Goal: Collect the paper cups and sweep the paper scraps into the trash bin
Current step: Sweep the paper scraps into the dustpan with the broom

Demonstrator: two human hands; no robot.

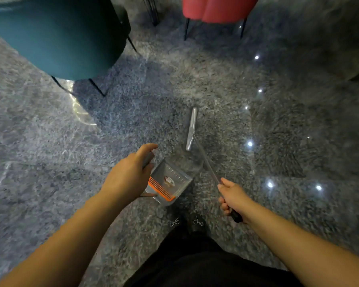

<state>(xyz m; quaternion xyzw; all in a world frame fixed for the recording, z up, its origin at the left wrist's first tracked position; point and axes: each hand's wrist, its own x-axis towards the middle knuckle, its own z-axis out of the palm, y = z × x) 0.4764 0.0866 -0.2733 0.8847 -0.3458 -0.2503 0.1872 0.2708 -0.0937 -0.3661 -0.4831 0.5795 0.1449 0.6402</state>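
Our left hand (129, 175) curls around the upright handle of the grey plastic dustpan (171, 179), keeping its mouth facing the silver broom head (191, 129). Our right hand (231, 196) grips the broom's thin metal pole, angled ahead of that grip to push scraps in. One pale scrap (169, 181) lies in the pan beyond the orange comb teeth (161, 189).

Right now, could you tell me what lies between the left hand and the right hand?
The grey dustpan with its orange comb, seen in the head view between the left hand and the right hand.
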